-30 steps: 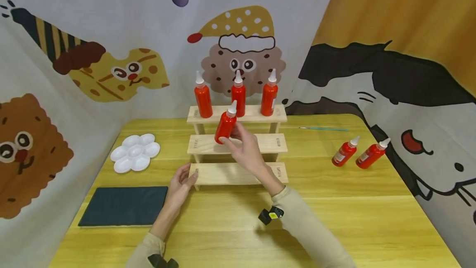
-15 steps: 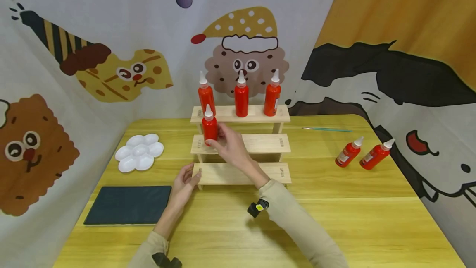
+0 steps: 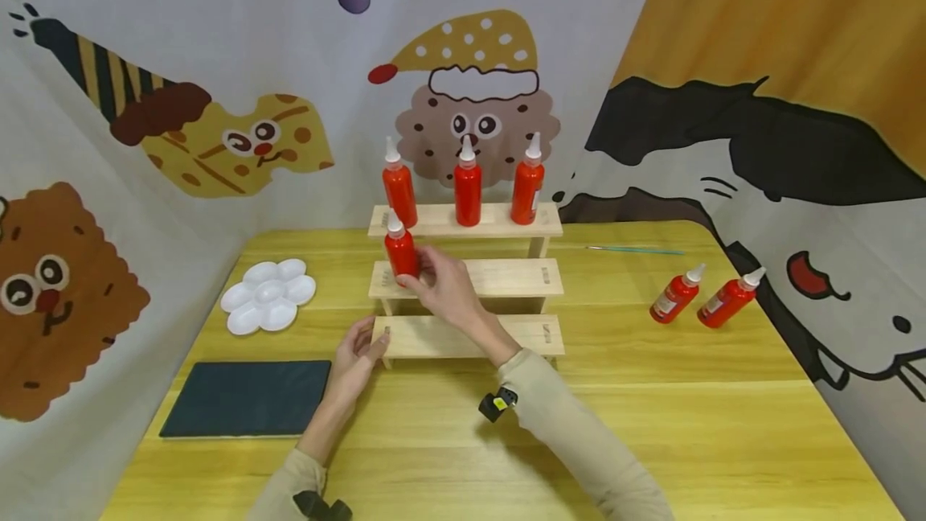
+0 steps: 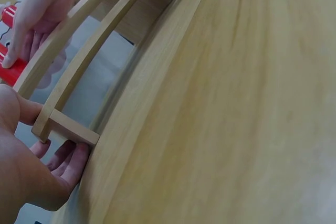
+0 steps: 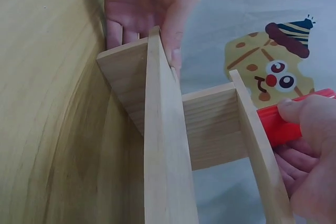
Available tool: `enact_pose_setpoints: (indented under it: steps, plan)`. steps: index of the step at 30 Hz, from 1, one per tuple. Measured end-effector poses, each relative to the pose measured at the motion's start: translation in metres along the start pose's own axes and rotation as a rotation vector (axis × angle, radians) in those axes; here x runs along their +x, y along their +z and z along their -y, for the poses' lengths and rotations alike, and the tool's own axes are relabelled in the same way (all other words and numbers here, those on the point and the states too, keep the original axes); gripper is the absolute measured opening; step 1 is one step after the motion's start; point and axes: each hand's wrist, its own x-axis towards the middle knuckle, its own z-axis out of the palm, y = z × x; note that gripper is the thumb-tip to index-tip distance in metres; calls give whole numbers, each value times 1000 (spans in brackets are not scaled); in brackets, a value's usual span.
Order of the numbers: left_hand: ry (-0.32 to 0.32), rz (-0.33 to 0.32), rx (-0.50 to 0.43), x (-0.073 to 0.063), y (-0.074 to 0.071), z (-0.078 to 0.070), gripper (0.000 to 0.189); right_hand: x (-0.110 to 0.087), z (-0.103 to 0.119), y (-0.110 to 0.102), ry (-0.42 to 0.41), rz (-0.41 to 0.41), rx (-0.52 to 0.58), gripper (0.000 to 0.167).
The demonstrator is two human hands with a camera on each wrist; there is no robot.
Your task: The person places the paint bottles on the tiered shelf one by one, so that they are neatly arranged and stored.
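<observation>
Btm of frame: bare yellow wood-grain table (image 3: 651, 416), w/ the person's beige L sleeve (image 3: 285, 485) and beige R sleeve (image 3: 579, 441) reaching in, a small blk device on ea. wrist. Lower L: dark rect. panel (image 3: 246, 399) flat on table, L forearm overlapping its R edge.

Ctr: L hand (image 3: 353, 364) grips L end of the btm step of a 3-tier pale wood rack (image 3: 441, 340); thumb on top, fingers round the side support, per L wrist view.

Mid R of frame: 2 red btls w/ white nozzle caps side by side on table, L one (image 3: 674, 300) & R one (image 3: 726, 304), caps twd upper R; can't tell if standing or lying. Mid L: white flower-shaped palette (image 3: 268, 294).

Just above ctr: R hand (image 3: 448, 288) pinches held red btl (image 3: 401, 256) near its base, thumb one side, fingers other. Btl abt upright at L end of mid step; can't tell if full wt is on it.

Farther, R of rack: thin teal brush (image 3: 637, 250) on table. Top step: 3 upright red btls — L-end btl (image 3: 399, 193), mid btl (image 3: 468, 195), R-end btl (image 3: 527, 193), spaced apart. L-end one's lower part is partly behind held btl's cap. Upper frame: cartoon-print curtain (image 3: 289, 6).
</observation>
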Motion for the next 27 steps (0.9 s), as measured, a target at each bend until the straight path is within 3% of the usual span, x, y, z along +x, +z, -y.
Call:
enact_pose_setpoints:
  steps: [9,18,27]
  plan:
    - [-10,7,10,-3,0,-1,58,-14,3,-19,57,18,10,48]
    - [-5,2,29,-2,1,0,58,-32,-3,-56,72,-87,69,35]
    - [-3,-1,2,-1,1,1,55,-46,-18,-95,117,-216,107,34]
